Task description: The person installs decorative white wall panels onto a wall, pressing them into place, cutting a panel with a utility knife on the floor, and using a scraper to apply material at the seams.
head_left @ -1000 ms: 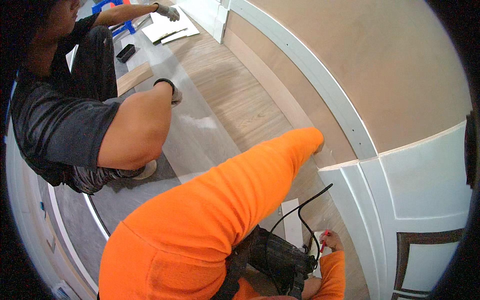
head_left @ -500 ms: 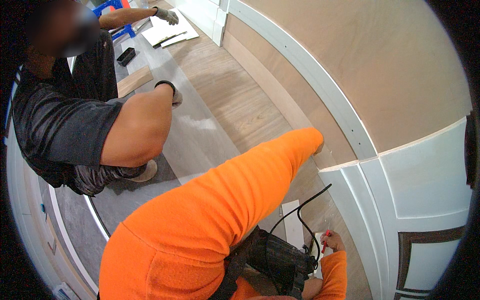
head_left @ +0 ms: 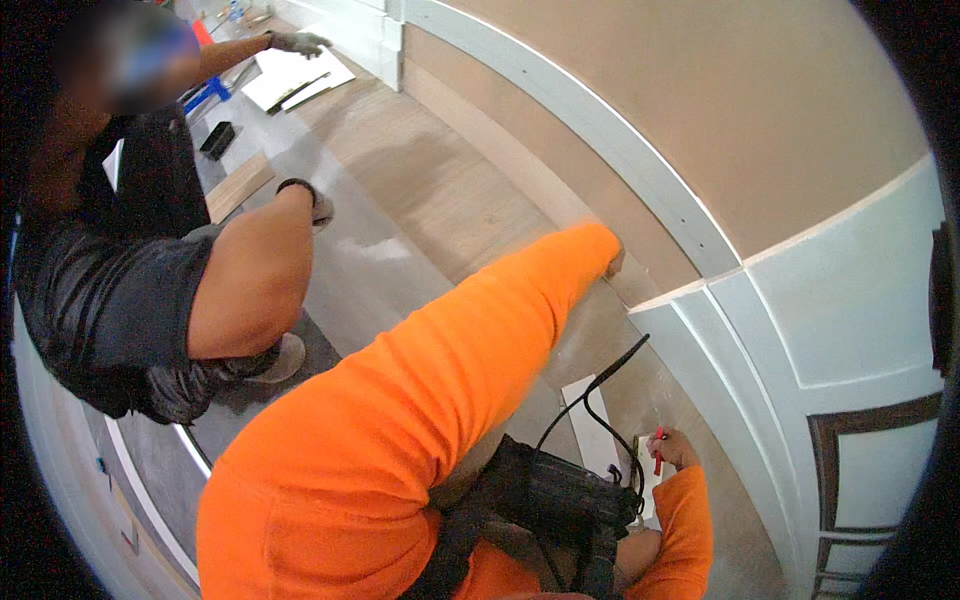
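My right hand (head_left: 684, 452), its orange sleeve bent in from the lower right, is closed around a slim red pen (head_left: 658, 460). Under it lies a narrow white board piece (head_left: 648, 508) on the wood-look floor. My left arm reaches across to the foot of the curved wall. Only a sliver of my left hand (head_left: 617, 264) shows past the cuff, beside the tan baseboard strip; its fingers are hidden. Between my arms sits a black bag (head_left: 565, 485) with a black cord loop (head_left: 622, 358) rising from it. Another white strip (head_left: 592, 425) lies beside the bag.
At the left a co-worker (head_left: 130, 270) in a dark shirt crouches, one gloved hand (head_left: 300, 43) over white boards (head_left: 283, 80). Nearby are a small black box (head_left: 217, 140), a wood plank (head_left: 240, 187) and a blue frame (head_left: 207, 93). Pale wall panelling (head_left: 850, 320) curves along the right.
The view has shifted, so the co-worker and boards appear farther left. My left cuff has moved slightly up and left in the picture. The red pen stays in my right hand.
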Available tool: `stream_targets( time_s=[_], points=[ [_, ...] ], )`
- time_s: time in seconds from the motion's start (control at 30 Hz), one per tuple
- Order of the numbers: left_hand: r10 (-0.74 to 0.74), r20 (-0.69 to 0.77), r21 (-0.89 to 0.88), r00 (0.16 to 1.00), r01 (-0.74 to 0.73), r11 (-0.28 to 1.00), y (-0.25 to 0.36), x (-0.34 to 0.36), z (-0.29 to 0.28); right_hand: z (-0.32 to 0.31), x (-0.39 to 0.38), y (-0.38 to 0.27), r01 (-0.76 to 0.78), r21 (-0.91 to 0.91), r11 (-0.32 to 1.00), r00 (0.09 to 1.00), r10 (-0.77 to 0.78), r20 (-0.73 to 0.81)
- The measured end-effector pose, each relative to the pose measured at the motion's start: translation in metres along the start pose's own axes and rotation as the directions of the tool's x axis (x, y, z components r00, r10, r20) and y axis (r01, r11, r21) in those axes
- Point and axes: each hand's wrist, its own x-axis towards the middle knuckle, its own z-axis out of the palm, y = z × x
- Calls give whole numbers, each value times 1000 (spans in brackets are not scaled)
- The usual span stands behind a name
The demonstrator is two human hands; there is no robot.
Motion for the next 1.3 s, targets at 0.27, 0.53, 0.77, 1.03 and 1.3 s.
stream_targets(
  time_s=[0.27,0.53,0.77,1.03,1.3],
  points=[
    [-202,21,-58,979,203,977,-158,-4,1,55,65,-88,233,-20,972,959,-226,174],
    [-97,-26,-51,995,96,994,-85,18,10,31,41,-47,123,70,990,979,-133,157],
    [-114,94,-19,989,116,993,-102,55,8,33,37,-63,124,-32,992,989,-120,91],
    [113,-41,41,993,-111,993,-102,80,25,33,19,-66,69,57,996,994,-73,82],
    [-49,33,-38,998,50,998,-53,27,7,23,20,-38,74,44,996,996,-76,53]
  ],
)
